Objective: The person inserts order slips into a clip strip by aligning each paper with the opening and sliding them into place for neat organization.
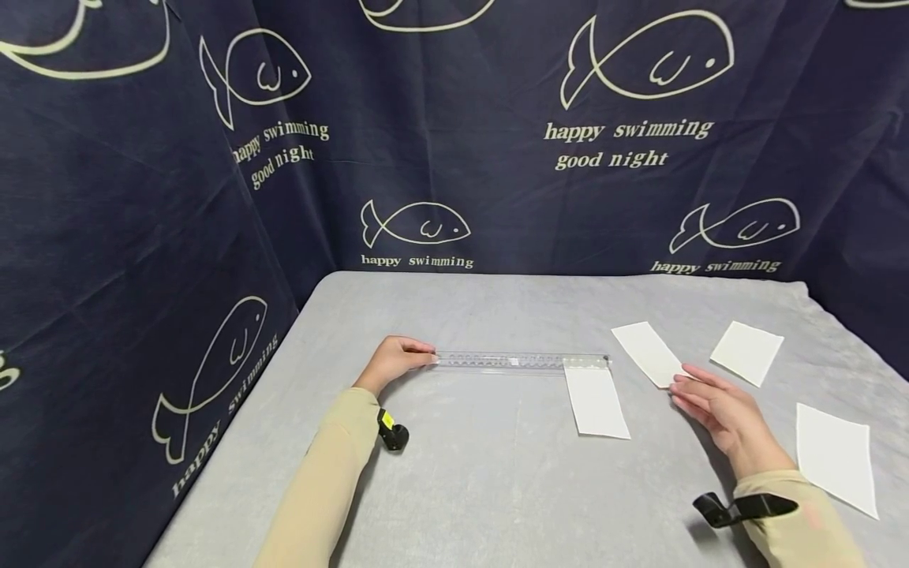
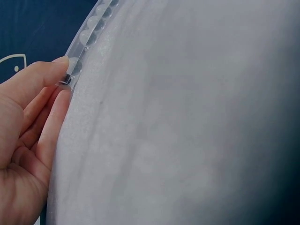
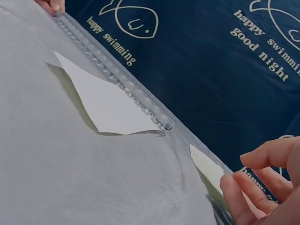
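A clear plastic ticket rail (image 1: 497, 362) with a row of glass-like balls inside lies across the table. My left hand (image 1: 396, 361) pinches its left end between thumb and fingers; the left wrist view shows this grip (image 2: 35, 112) closely. A white paper slip (image 1: 598, 402) has its top edge at the rail's right end, and its body bows up off the cloth in the right wrist view. Over at the right, my right hand (image 1: 724, 414) has its fingers loosely bent at the near end of a second slip (image 1: 646, 353). Whether they touch it, I cannot tell.
Two more white slips lie farther right: a squarish one (image 1: 747, 353) towards the back and a larger one (image 1: 836, 457) beside the right forearm. Grey cloth (image 1: 483, 473) covers the table. Dark blue curtains (image 1: 497, 158) with fish drawings hang behind and at the left.
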A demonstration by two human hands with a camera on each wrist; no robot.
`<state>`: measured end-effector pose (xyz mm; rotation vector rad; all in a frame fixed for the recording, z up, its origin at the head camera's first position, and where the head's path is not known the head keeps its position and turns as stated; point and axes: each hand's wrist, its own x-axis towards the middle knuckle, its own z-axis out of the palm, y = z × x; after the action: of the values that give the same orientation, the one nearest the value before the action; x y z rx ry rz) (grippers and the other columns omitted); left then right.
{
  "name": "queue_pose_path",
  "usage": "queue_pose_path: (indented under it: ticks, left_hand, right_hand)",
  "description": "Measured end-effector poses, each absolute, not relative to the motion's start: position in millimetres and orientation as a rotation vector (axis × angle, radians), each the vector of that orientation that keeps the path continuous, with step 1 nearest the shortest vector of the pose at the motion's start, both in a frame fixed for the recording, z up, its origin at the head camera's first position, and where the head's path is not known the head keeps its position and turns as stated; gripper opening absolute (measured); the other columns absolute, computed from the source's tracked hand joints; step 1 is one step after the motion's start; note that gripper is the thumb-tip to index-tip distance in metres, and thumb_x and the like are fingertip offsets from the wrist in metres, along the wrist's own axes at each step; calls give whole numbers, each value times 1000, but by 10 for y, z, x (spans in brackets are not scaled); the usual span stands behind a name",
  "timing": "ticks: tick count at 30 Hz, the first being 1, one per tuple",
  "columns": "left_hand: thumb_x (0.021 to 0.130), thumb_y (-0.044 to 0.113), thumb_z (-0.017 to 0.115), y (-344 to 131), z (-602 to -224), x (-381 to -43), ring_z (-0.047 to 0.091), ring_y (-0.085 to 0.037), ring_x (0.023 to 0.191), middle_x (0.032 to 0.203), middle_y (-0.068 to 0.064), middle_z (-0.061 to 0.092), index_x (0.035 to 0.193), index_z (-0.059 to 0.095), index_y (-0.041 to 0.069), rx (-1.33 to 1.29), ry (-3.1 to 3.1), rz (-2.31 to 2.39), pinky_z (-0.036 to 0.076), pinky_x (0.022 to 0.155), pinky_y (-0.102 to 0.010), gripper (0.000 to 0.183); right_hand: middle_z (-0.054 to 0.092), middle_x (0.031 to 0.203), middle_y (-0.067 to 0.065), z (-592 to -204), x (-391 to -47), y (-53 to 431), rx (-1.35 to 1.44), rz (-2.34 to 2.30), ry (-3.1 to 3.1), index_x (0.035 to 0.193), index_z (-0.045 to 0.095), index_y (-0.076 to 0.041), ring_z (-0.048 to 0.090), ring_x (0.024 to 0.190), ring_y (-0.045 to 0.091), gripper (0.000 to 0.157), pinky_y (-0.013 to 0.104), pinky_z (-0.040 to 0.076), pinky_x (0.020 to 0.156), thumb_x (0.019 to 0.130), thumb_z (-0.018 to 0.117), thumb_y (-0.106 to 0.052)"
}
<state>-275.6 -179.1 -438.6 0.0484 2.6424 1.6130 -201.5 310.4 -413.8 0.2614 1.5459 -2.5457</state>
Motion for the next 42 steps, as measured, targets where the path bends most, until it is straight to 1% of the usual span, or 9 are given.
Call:
queue_pose_path:
  ticks: [6,12,17,21,27,31,36,39,42]
  left_hand:
    - [72,20,81,-1787,-4381,-2756,61,-12,82,88,1,70,89,77,13,49,2634,1619,48,70,-24,19]
    - [72,20,81,-1780,-4372,-2744,61,-12,82,88,1,70,89,77,12,58,2635,1619,48,70,-24,20]
    - [72,20,81,-1773,-4369,-2740,61,-11,82,88,1,70,90,77,12,63,2639,1615,48,70,-24,20]
    - [72,19,81,-1767,-4363,-2739,61,-12,81,88,1,70,90,77,12,61,2633,1620,48,70,-24,20]
    - [72,20,81,-1761,-4364,-2738,61,-12,82,89,1,70,89,77,12,56,2625,1625,48,71,-25,20]
    - [72,20,81,-1756,-4365,-2738,61,-11,82,88,1,70,89,77,12,55,2633,1625,48,70,-24,19]
    - [72,18,81,-1749,-4370,-2737,61,-11,80,88,1,70,89,77,11,51,2629,1635,49,69,-24,19]
    - [72,19,81,-1747,-4378,-2739,61,-11,80,88,1,70,89,77,12,44,2627,1633,49,69,-24,19]
    - [72,19,82,-1747,-4374,-2736,60,-11,81,89,1,70,90,77,12,40,2634,1629,48,69,-24,20]
  right_hand:
    - [70,80,4,-4137,-2041,3161,244,-2666,1449,80,74,-12,68,73,15,35,25,53,69,86,53,15]
    - [70,78,2,-4134,-2063,3200,287,-2742,1472,81,74,-12,67,70,13,34,25,54,68,84,55,15]
    - [70,79,-1,-4155,-2076,3215,273,-2786,1539,83,74,-14,67,71,10,33,23,53,67,85,56,13]
    - [69,78,-3,-4166,-2098,3220,307,-2809,1558,81,75,-15,66,72,8,35,22,53,67,83,57,15]
    - [67,74,-6,-4183,-2138,3221,492,-2777,1587,74,74,-18,65,66,7,37,21,53,62,80,59,16]
    - [65,74,-8,-4196,-2166,3206,571,-2751,1619,72,73,-19,63,65,6,38,21,53,62,77,62,17]
    - [64,77,-11,-4218,-2204,3171,625,-2729,1699,75,73,-22,61,67,2,40,20,53,62,69,70,17]
    - [65,77,-15,-4236,-2217,3155,636,-2684,1760,77,72,-25,61,66,0,42,17,51,59,68,72,16]
    - [64,77,-18,-4256,-2229,3145,593,-2618,1839,78,71,-28,60,67,-3,44,15,50,58,70,71,15]
